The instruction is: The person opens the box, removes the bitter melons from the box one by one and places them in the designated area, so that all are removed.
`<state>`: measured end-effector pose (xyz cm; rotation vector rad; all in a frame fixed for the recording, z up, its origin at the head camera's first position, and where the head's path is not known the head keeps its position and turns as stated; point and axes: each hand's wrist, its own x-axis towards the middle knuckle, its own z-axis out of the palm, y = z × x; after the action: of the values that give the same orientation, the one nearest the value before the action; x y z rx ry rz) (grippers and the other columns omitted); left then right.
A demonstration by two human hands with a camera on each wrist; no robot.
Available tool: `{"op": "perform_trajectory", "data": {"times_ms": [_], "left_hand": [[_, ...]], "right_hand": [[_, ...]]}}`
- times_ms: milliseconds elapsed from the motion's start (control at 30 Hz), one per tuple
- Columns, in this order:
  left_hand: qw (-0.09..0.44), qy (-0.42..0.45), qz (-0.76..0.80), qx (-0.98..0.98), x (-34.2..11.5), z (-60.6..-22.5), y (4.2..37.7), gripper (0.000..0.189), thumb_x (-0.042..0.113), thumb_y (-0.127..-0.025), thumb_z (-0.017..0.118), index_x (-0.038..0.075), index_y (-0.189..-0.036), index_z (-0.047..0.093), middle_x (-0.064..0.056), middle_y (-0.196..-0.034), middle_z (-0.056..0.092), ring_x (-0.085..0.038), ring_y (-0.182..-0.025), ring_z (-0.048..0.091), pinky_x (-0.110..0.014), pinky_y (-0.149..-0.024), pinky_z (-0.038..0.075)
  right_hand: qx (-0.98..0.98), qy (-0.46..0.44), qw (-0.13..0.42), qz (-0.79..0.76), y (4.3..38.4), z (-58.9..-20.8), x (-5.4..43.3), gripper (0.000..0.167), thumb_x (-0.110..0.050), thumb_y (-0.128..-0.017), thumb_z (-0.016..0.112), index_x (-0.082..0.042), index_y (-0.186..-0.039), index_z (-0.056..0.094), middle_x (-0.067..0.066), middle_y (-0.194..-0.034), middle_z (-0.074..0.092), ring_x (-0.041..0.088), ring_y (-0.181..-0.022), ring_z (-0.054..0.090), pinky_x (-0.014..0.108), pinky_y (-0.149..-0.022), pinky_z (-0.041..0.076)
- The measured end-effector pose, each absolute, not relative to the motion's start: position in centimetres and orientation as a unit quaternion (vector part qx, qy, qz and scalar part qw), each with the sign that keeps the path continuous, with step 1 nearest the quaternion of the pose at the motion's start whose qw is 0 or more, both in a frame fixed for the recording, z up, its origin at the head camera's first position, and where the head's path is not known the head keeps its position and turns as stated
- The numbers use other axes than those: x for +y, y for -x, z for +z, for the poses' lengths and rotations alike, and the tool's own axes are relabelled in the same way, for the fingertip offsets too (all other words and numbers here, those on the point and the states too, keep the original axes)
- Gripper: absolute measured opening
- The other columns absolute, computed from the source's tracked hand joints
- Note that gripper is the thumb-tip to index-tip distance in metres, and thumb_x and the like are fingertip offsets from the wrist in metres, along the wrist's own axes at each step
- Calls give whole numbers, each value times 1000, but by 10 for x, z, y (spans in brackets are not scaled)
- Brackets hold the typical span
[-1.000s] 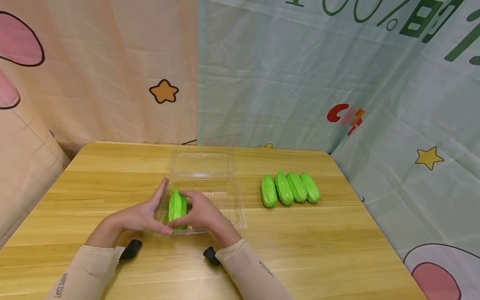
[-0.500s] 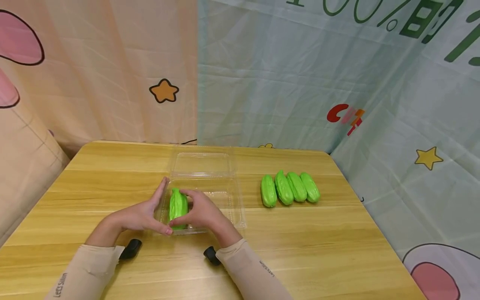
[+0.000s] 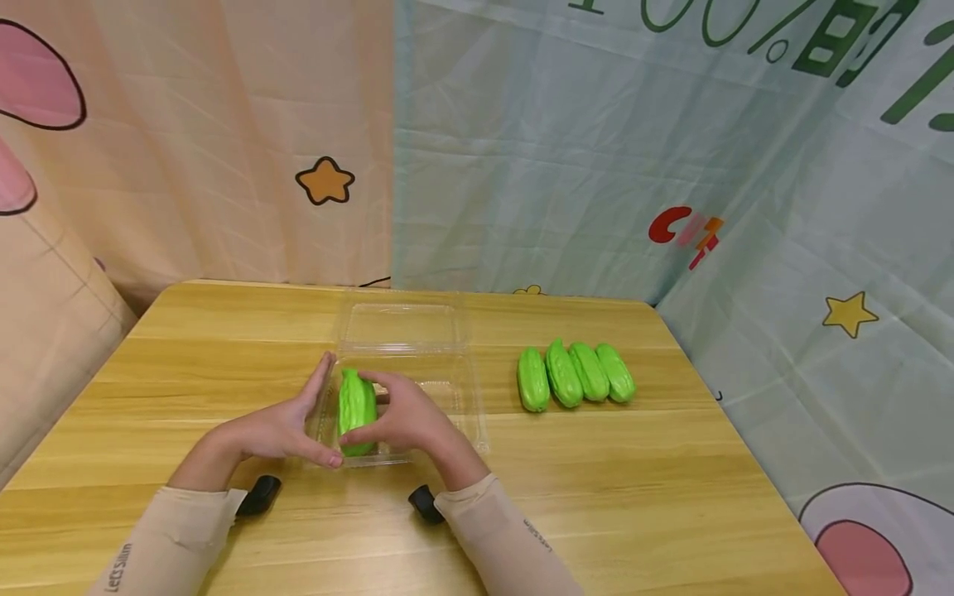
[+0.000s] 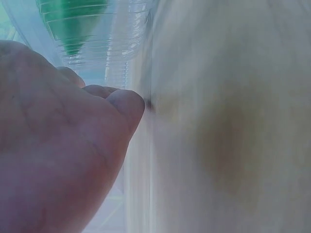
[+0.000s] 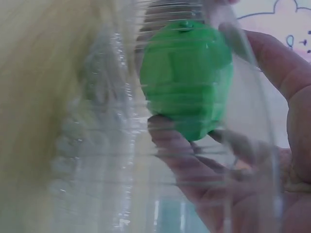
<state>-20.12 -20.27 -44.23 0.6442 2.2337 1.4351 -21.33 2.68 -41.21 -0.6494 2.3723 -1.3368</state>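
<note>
A clear plastic clamshell box (image 3: 462,414) lies unfolded on the table, its lid laid back at the far side. Over its left part, my right hand (image 3: 410,418) holds a bright green, ridged, cucumber-shaped vegetable (image 3: 358,414) between thumb and fingers. Through the clear wall in the right wrist view, the same vegetable (image 5: 187,77) shows with fingers curled about it. My left hand (image 3: 279,426) spreads along the box's left side, thumb near the front left corner, fingers straight. The left wrist view shows this hand (image 4: 58,141) close beside the ribbed plastic wall.
Several more green vegetables (image 3: 564,374) lie side by side in a row on the wooden table (image 3: 596,497), right of the box. Printed curtains (image 3: 522,149) hang behind and to the right. A black camera piece (image 3: 259,495) sits at the left wrist.
My right hand has shifted slightly up and to the right with the green vegetable, which now stands a little higher in the head view. The left hand stays in place.
</note>
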Motion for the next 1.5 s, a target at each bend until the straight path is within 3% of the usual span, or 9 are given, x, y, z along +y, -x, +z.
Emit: {"op": "perform_trajectory", "data": {"times_ms": [167, 467, 1500], "left_hand": [[202, -227, 511, 804, -202, -441, 201, 143, 19, -79, 88, 16, -151, -35, -13, -158, -36, -49, -143, -24, -76, -106, -4], [201, -221, 503, 811, -202, -440, 200, 144, 21, -77, 89, 13, -151, -35, -15, -159, -34, -50, -143, -22, -75, -107, -4], [196, -227, 503, 811, -201, -441, 201, 145, 20, -77, 89, 19, -151, -36, -14, -159, -35, -46, -143, -25, -73, -108, -6]], "right_hand": [[836, 245, 154, -466, 213, -403, 32, 90, -22, -72, 94, -13, -150, 49, 0, -143, 53, 16, -118, 59, 22, -87, 51], [816, 234, 161, -503, 214, -393, 44, 89, -19, -75, 92, -15, -152, 47, 1, -144, 52, 25, -124, 57, 23, -83, 53], [818, 198, 135, -524, 225, -373, 82, 89, -14, -75, 91, -15, -152, 47, 6, -149, 47, 35, -130, 52, 35, -86, 56]]}}
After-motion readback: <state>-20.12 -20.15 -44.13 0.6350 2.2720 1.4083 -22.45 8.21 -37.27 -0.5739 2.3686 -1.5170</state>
